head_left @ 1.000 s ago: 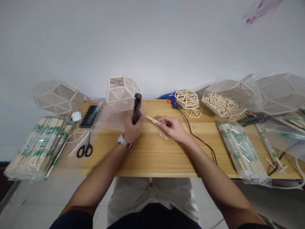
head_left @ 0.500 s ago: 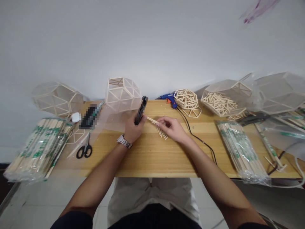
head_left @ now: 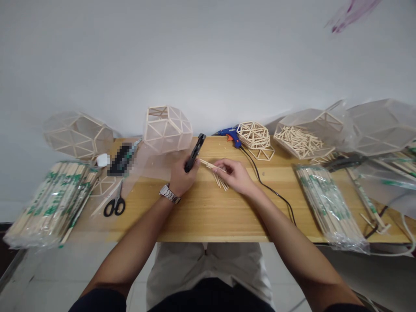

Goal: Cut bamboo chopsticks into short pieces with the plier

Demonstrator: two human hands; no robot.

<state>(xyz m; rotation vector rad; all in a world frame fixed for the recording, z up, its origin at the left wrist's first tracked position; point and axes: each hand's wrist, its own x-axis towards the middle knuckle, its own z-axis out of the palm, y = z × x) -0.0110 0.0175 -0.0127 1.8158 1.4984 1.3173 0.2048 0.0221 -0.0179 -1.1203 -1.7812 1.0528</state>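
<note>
Head view: pinching a thin wooden stick by its near end in the right hand, grip closed on it between thumb and fingertips, keeping it low over the bench and pointing it left and away, seemingly for offering the free end to the tool. Wrapping the left hand around a black hand tool, probably a cutter, grip closed on its handles, tilting its head up and to the right, just beside the stick's far end; contact or a gap there, too small for telling. Wearing a metal wristwatch on the left wrist. Keeping a small fan of short sticks on the bench right under the right fingers, likely for having them within easy reach. Working at the middle of the bench, nearer its far edge, with supplies spreading outward on both sides: a stick-frame dome just behind the left hand, a blue glue gun behind the right hand with its black cord trailing past the right wrist toward the near edge, a stack of flat stick frames beside the gun. Lying further out: scissors to the left, a left chopstick pack and a right chopstick pack at the bench ends, a second dome far left, a clear bag of cut sticks far right.
</note>
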